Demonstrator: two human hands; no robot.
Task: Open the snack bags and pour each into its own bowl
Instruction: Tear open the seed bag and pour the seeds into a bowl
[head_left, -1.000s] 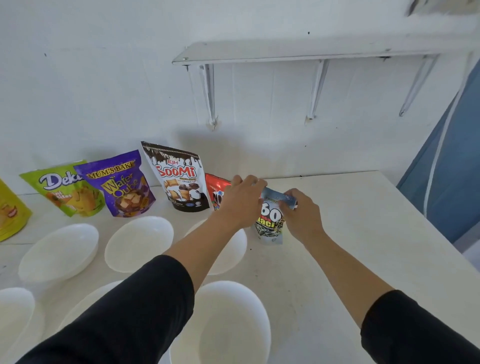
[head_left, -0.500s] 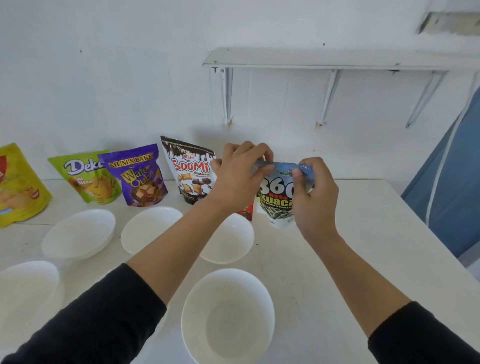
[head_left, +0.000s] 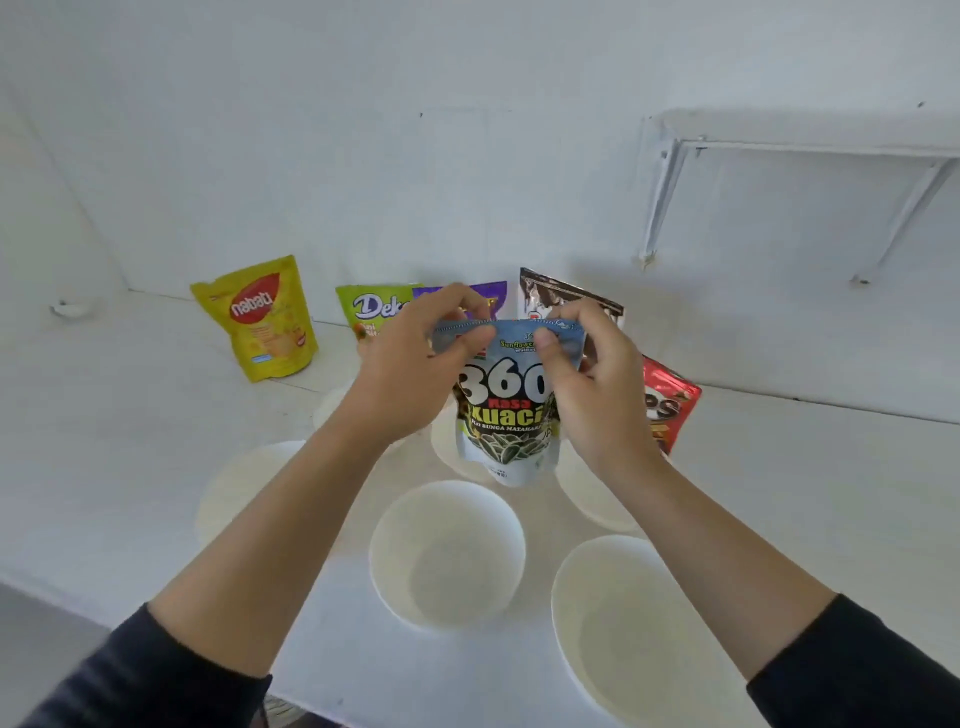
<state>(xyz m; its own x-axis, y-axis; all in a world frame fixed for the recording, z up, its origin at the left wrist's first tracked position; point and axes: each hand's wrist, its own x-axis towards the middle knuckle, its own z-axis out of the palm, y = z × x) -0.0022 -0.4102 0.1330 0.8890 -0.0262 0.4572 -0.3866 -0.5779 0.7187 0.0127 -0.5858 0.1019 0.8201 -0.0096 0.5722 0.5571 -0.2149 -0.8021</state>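
Grip: left hand (head_left: 410, 376), right hand (head_left: 597, 395) pinch blue-topped bag (head_left: 503, 415).

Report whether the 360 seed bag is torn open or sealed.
Sealed, it seems: the top strip of the 360 bag runs unbroken between the left hand and right hand pinching it.

A white bracketed shelf (head_left: 805, 132) hangs on the plain white wall (head_left: 363, 130) above a white table (head_left: 130, 415).

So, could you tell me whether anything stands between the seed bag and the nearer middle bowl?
Nothing visible does. The left hand and right hand pinch the seed bag by its top edge, and the nearer middle bowl lies uncovered.
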